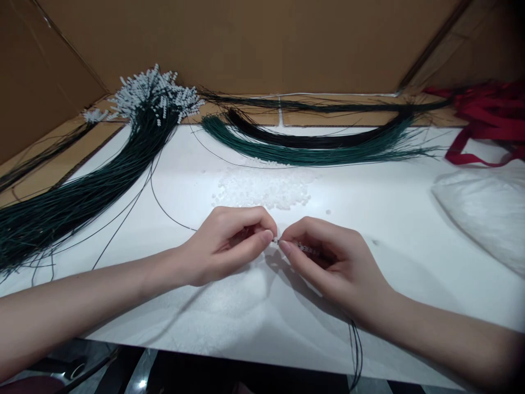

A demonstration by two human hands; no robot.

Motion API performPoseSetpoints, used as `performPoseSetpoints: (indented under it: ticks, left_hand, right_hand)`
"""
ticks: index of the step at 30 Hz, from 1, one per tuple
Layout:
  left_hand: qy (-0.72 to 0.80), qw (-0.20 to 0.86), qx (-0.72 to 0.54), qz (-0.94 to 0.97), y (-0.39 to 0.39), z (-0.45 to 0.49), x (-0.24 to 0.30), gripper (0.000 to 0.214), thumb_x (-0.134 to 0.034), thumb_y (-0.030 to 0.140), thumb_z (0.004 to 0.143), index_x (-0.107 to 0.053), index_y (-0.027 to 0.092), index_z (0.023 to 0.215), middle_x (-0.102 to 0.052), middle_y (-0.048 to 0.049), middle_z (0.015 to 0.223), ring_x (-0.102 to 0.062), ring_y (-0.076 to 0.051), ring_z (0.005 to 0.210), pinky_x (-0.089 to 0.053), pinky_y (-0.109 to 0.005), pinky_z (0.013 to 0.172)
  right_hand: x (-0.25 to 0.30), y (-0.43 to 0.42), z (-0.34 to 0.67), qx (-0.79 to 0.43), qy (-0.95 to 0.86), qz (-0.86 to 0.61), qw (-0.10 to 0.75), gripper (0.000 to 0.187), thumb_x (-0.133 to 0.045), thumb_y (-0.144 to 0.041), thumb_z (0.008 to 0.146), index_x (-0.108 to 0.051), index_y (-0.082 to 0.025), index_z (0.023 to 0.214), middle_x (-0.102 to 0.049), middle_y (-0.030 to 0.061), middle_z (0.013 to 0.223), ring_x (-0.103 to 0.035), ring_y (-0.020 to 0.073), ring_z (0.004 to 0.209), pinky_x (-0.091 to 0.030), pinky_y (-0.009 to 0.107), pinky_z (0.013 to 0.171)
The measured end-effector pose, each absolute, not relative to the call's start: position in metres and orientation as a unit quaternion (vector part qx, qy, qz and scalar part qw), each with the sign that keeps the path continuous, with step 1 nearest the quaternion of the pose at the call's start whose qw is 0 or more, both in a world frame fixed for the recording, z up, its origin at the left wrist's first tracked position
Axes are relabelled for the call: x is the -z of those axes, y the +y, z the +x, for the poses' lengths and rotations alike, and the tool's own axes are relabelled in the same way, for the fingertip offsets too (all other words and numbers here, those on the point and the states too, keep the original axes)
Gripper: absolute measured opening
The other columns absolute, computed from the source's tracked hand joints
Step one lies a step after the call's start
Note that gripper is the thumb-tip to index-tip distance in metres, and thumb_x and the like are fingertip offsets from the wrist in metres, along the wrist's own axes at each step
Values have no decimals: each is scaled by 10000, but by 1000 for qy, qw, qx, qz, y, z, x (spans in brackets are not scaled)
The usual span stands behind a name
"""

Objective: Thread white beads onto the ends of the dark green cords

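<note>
My left hand (223, 243) and my right hand (342, 262) meet tip to tip above the white board, both closed in a pinch. Between their fingertips runs a thin dark wire, with small white beads (307, 249) strung on it and partly tucked inside my right hand. A dark strand also trails out to the left behind my left wrist. Below my right wrist several dark wires (356, 350) dangle past the board's front edge. Just beyond my hands lies a scatter of loose clear-white beads (262, 189).
At the left lies a thick bundle of dark green wires (110, 169) topped by white beaded tips (151, 96). Loose green wires (311, 155) and black wires (311, 140) curve along the back. Red ribbon (492, 120) and a clear plastic bag (488, 202) sit right. Cardboard walls (254, 44) enclose the board (410, 219).
</note>
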State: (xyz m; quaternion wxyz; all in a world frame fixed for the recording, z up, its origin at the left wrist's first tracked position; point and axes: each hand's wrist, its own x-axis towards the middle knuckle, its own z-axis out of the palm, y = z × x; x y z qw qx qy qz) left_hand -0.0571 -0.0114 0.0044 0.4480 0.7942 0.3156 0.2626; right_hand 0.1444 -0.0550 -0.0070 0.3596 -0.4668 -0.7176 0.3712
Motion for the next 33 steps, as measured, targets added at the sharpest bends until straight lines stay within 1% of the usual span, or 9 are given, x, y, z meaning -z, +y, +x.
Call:
performPoseSetpoints:
  ticks: [4,10,15,18,28,31,33]
  left_hand:
    - [314,453,-257,794,-11,-57,-3,152,-589,259,937,-625,131,865,-509,41,635,-367,-41,489,-257,-170,428]
    - [290,438,-238,817,-7,-57,-1,136,-581,226,947,-620,120,871,-526,34,661,-413,-34,524,-302,-142,447]
    - [284,422,-248,825,-7,-57,-1,121,-584,214,939,-621,125,866,-520,38,652,-400,-31,504,-292,-144,432]
    - [285,423,-243,825,-8,-57,-1,117,-583,220,941,-618,134,870,-518,41,644,-393,-32,487,-288,-149,422]
    - [289,388,-228,845,-6,-57,-2,161,-574,273,960,-636,142,890,-569,23,674,-463,-56,558,-352,-159,492]
    - [285,382,-242,845,-7,-57,-3,185,-529,252,982,-631,132,884,-600,11,713,-488,-55,592,-375,-162,537]
    - [294,389,-258,834,-8,-57,-4,218,-500,243,991,-611,128,843,-572,20,677,-467,-52,572,-362,-165,527]
  right_hand:
    - [7,-54,144,-374,-717,-464,361,130,-568,-147,914,-631,-174,804,-563,-12,663,-461,91,561,-362,229,492]
    - [5,-55,144,-377,-714,-466,361,136,-562,-138,906,-625,-170,789,-549,-16,650,-435,85,548,-337,224,476]
    - [6,-55,144,-417,-691,-461,369,118,-541,-156,910,-588,-175,803,-475,-43,602,-405,78,519,-316,217,456]
    - [6,-55,144,-421,-688,-458,374,115,-533,-149,911,-564,-180,804,-461,-50,599,-394,75,515,-307,215,453]
    - [6,-55,145,-406,-707,-456,358,126,-530,-164,938,-557,-177,816,-496,-37,637,-416,78,539,-329,214,470]
    - [6,-55,145,-407,-703,-459,359,121,-532,-168,937,-562,-176,820,-497,-36,635,-416,79,539,-330,215,470]
    - [6,-55,145,-405,-701,-462,363,122,-535,-167,931,-562,-179,813,-496,-36,630,-416,80,533,-328,217,467]
